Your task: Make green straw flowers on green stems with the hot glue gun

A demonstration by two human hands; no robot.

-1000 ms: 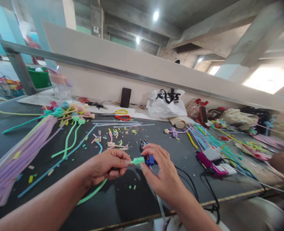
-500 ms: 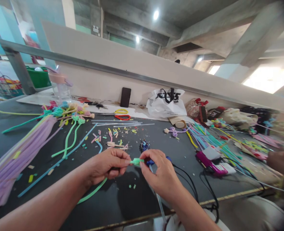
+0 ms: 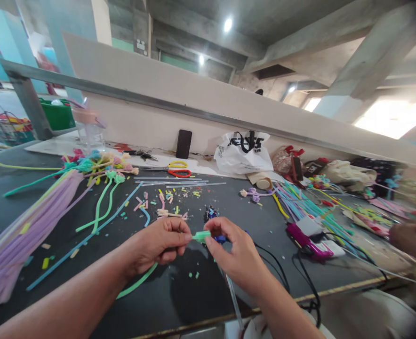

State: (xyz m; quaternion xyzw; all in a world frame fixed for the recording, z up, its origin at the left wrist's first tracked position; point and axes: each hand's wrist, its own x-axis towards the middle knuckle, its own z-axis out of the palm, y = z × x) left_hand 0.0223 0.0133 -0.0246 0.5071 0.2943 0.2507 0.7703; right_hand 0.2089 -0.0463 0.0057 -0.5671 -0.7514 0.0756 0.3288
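Observation:
My left hand [image 3: 158, 245] pinches a green fuzzy stem [image 3: 201, 235] near its tip; the rest of the stem [image 3: 137, 281] trails down under the hand onto the dark table [image 3: 180, 292]. My right hand [image 3: 238, 259] is closed around a blue tool [image 3: 221, 239], its thumb and forefinger meeting the green tip. A clear stick [image 3: 233, 301] runs from under the right hand toward the table's front edge. Both hands hover just above the table.
A thick bundle of lilac stems [image 3: 24, 230] lies at left, with knotted coloured stems [image 3: 98, 165] behind it. Small cut bits [image 3: 165, 200] litter the middle. A purple glue gun [image 3: 308, 240] with black cables, teal stems [image 3: 300, 197], scissors [image 3: 180, 172], a phone [image 3: 184, 143] and a white bag [image 3: 245, 153] stand beyond. Another person's hand [image 3: 411, 240] is at right.
My right hand has turned over the blue tool, hiding most of it, and closed onto the green tip. The left hand stays nearly still.

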